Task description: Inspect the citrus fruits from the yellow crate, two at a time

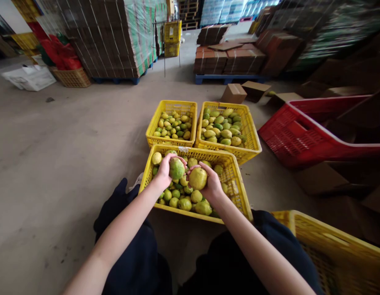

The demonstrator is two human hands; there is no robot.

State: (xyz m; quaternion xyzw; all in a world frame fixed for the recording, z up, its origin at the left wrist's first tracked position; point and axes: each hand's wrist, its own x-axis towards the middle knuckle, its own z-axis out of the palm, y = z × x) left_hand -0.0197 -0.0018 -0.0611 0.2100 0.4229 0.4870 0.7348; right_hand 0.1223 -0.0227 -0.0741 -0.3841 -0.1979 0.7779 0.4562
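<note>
My left hand (165,169) is closed around a round, mostly green lemon (176,168) with pale patches. In my right hand (212,183) sits a yellow lemon (198,178), its skin mottled. Both hands are side by side above the near yellow crate (239,186), and the two fruits are close together. Below them, loose lemons (185,204) in green and yellow lie in that crate, some hidden by my hands and forearms.
Behind stand two more yellow crates of fruit, one left (149,133) and one right (254,139). A red crate (282,135) is on the right, among cardboard boxes (233,94). Another yellow crate (334,239) is by my right knee. Wrapped pallet stacks (100,37) stand farther back.
</note>
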